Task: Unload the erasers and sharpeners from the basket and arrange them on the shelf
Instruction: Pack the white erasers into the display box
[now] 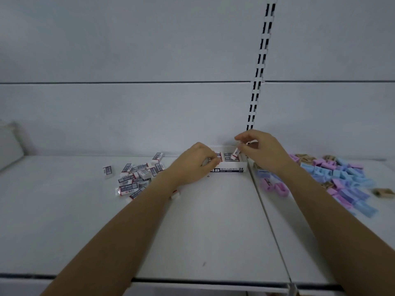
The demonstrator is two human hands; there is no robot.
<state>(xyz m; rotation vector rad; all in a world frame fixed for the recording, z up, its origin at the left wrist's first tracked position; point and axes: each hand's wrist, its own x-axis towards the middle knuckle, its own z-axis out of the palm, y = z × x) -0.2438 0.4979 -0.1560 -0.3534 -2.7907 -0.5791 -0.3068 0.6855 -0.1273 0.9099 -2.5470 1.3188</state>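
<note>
A white eraser box (232, 169) marked "4B ERASER 24" stands on the white shelf (213, 221) near the back wall, with several erasers lying in it. My right hand (260, 149) pinches one small white eraser (235, 153) over the box's right end. My left hand (195, 161) rests at the box's left end, fingers curled around something small that I cannot make out. A loose heap of wrapped erasers (133, 178) lies left of the box. Pink, blue and tan sharpeners (339, 178) are scattered to the right. No basket is in view.
A slotted upright (259, 67) runs up the back panel behind the box. A seam (269, 221) divides the shelf into two boards. One stray eraser (174, 195) lies under my left forearm. A pale object (9, 144) leans at the far left.
</note>
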